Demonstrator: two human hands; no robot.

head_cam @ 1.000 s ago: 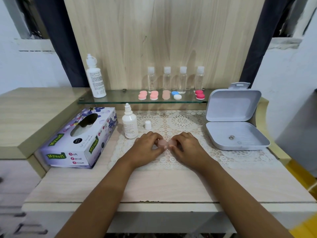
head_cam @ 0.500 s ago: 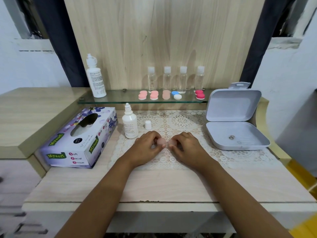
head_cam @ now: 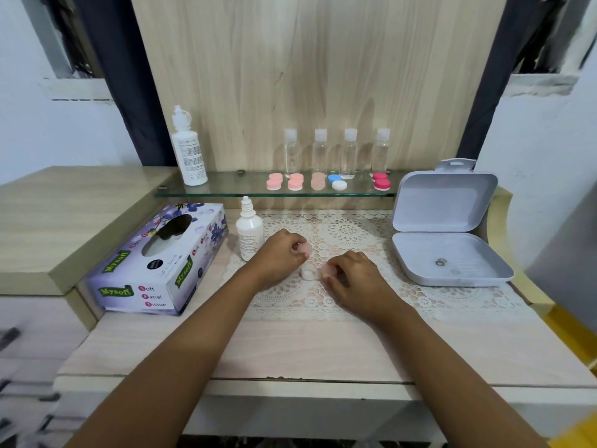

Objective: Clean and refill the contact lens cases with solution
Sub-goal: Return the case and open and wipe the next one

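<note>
On the lace mat a pale contact lens case (head_cam: pixel 308 273) lies between my hands, its left well white and uncovered. My left hand (head_cam: pixel 279 255) pinches a pink cap (head_cam: pixel 305 248) just above and left of that well. My right hand (head_cam: pixel 353 274) grips the case's other pink cap (head_cam: pixel 329 270), which sits low on the mat. A small white solution bottle (head_cam: pixel 248 234) stands uncapped just left of my left hand.
A glass shelf (head_cam: pixel 226 189) behind carries a tall white bottle (head_cam: pixel 189 150), several pink, blue-white and red lens cases (head_cam: pixel 295 182) and several clear bottles (head_cam: pixel 349 151). An open grey box (head_cam: pixel 449 253) lies at right, a tissue box (head_cam: pixel 161 257) at left.
My left hand has moved up and to the left with a pink cap, which uncovers the case's white left well. My right hand stays on the other cap.
</note>
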